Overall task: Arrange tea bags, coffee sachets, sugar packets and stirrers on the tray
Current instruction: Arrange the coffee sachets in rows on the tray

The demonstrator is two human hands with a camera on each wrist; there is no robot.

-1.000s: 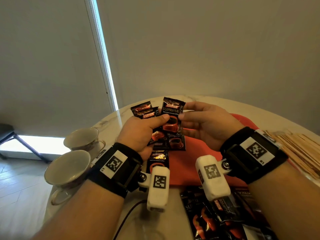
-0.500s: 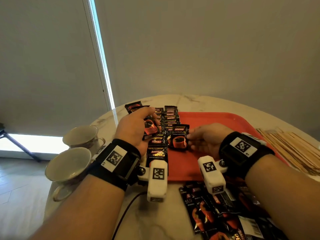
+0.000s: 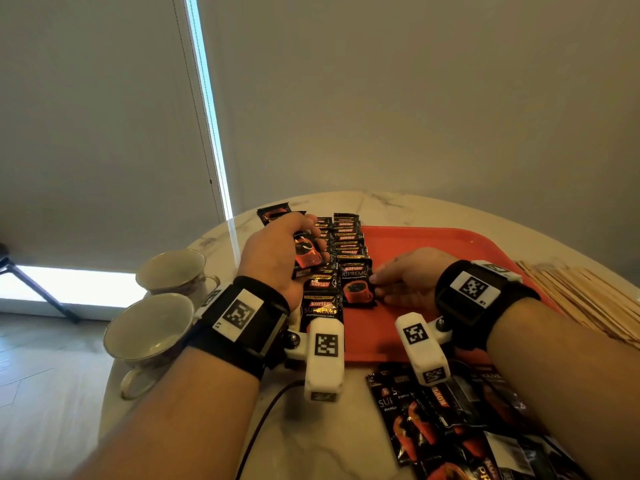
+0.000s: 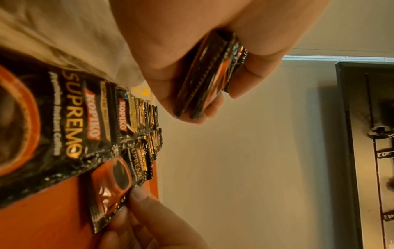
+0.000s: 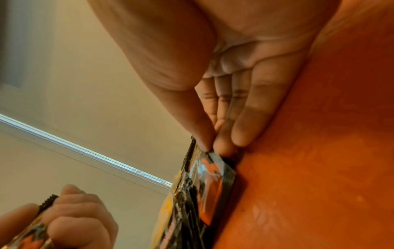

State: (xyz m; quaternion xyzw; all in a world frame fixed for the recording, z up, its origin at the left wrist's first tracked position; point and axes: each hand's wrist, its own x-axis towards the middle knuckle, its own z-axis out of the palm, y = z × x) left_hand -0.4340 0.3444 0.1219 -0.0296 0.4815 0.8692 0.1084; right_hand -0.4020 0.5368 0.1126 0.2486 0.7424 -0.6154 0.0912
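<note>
I work at a round marble table [image 3: 398, 202] set against a plain grey wall [image 3: 415, 98], with a drawn blind [image 3: 93, 116] and a bright strip of window to the left. A red tray [image 3: 433, 244] lies in the middle of the table. Along the tray's left edge, two rows of overlapping coffee sachets [image 3: 346, 237] run toward the far rim. My right hand [image 3: 405, 278] pinches the nearest sachet [image 3: 358, 287] of the right row between thumb and fingers, flat on the tray. My left hand [image 3: 273, 254] curls around a small held stack [image 3: 306, 254] of sachets. Loose sachets [image 3: 450, 427] lie at the near edge, wooden stirrers [image 3: 581, 299] at the right edge, two cups [image 3: 152, 323] at the left edge.
</note>
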